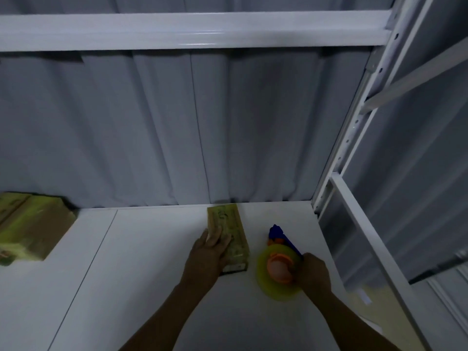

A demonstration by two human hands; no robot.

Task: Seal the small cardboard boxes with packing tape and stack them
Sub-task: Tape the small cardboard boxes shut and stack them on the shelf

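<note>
A small, narrow cardboard box [234, 230] lies on the white shelf board [141, 262], its long side pointing toward the back. My left hand [209, 254] lies over the box's near left part with its fingers wrapped over the top edge. To the right, my right hand [315, 273] grips the handle of a tape dispenser [279, 264], which is blue and orange with a yellowish roll of tape. The dispenser sits just right of the box, close above the board.
A stack of taped cardboard boxes [30, 228] stands at the far left of the board. Grey cloth [177, 127] hangs behind. A white shelf beam [192, 29] runs overhead, and a white metal upright [354, 133] with a brace bounds the right side.
</note>
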